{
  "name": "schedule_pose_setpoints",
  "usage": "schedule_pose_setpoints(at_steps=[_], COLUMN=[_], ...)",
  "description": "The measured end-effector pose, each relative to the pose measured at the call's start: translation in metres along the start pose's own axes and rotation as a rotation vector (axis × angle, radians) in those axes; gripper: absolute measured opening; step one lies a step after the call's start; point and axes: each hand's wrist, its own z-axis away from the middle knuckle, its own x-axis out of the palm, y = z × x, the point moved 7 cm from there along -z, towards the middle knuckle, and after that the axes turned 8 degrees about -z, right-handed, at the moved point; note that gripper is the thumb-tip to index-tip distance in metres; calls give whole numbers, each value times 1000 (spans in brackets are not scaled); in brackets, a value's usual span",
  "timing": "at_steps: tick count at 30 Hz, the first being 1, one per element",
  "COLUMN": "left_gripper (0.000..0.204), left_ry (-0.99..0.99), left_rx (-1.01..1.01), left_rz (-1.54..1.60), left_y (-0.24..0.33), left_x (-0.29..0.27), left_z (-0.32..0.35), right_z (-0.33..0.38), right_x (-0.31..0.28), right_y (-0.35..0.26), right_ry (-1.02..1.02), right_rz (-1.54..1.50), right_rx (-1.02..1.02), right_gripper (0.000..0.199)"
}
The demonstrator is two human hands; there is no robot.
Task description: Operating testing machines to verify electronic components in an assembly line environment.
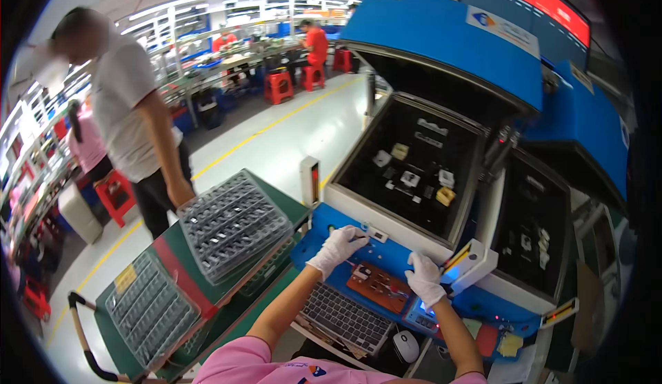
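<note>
Both of my hands wear white gloves and are over the blue front panel [314,236] of a machine. My left hand [338,247] is at the panel's left part, fingers drawn together beside a small white block [377,234]. Whatever those fingers hold is too small to make out. My right hand [425,278] is raised over the panel with curled fingers, left of a white upright post [471,268]; its grip is hidden. Between and below the hands lies a brown fixture plate [378,287] with small metal parts. A small device with a lit blue screen [422,315] sits under my right wrist.
Ahead stands an open box with a blue lid [441,39] and small parts on its black bed [393,125]; a second is at right. Clear trays of parts [234,225] fill a green cart at left, beside a standing person [134,101]. A keyboard [348,315] and mouse [405,346] are nearest.
</note>
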Motion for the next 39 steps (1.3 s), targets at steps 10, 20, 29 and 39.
schedule_pose_setpoints(at_steps=[10,20,29,39], left_gripper=[21,13,17,15], left_ry=[6,-406,-600,-917], left_rx=[-41,295,382,274], left_rz=[100,446,497,546], left_y=[-12,194,235,259], left_x=[0,92,141,143], left_z=[0,128,160,171], right_z=[3,72,159,176], right_x=[-8,-51,-91,-71], right_y=[-19,-45,-30,-13], right_ry=[58,571,694,825], right_rz=[-78,-1320,-1205,-2009], right_rx=[-112,255,219,191], right_gripper=[19,58,50,59])
